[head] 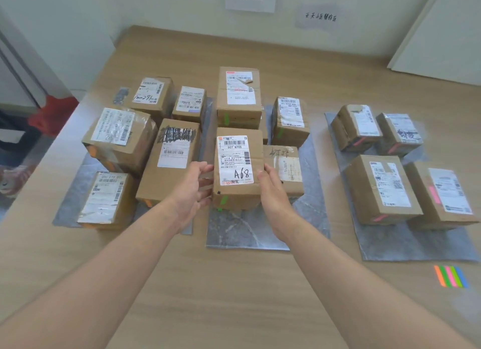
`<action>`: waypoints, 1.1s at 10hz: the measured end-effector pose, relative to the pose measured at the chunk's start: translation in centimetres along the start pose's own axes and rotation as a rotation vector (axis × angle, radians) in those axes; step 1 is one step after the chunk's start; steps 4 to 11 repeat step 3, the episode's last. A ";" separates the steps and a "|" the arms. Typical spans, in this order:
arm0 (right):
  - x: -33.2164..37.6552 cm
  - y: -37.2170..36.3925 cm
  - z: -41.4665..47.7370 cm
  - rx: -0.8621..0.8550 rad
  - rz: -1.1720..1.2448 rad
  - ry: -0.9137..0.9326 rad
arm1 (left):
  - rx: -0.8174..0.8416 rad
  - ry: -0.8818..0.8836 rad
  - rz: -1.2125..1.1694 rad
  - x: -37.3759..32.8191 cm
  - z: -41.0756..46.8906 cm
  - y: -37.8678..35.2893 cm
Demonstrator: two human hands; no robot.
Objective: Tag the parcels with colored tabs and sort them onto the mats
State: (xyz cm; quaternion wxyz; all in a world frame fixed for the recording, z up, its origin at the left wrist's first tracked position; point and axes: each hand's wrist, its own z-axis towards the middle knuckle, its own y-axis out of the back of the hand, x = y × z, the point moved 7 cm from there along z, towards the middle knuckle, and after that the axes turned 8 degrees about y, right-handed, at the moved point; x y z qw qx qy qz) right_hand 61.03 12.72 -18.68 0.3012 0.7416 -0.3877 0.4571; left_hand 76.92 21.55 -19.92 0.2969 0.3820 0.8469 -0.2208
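A cardboard parcel with "A68" handwritten on its label stands at the front of the middle grey mat. A green tab is stuck on its near face. My left hand holds its left side, thumb at the top edge and fingers against the side. On the opposite side my right hand grips the box, thumb on the top edge. Other parcels on this mat carry green tabs, including a tall box behind.
The left mat holds several parcels with orange tabs. The right mat holds several with pink tabs. A sheet of colored tab strips lies on the wooden table at the near right. Paper signs hang on the wall behind.
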 end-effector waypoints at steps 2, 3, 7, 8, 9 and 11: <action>0.0 0.0 -0.5 -0.083 0.032 -0.005 | 0.000 -0.002 0.089 -0.4 0.2 0.7; 0.0 0.7 -1.5 -0.185 0.085 0.015 | 0.000 -0.014 0.104 -0.5 -0.2 1.2; 0.0 0.7 -1.5 -0.185 0.085 0.015 | 0.000 -0.014 0.104 -0.5 -0.2 1.2; 0.0 0.7 -1.5 -0.185 0.085 0.015 | 0.000 -0.014 0.104 -0.5 -0.2 1.2; 0.0 0.7 -1.5 -0.185 0.085 0.015 | 0.000 -0.014 0.104 -0.5 -0.2 1.2; 0.0 0.7 -1.5 -0.185 0.085 0.015 | 0.000 -0.014 0.104 -0.5 -0.2 1.2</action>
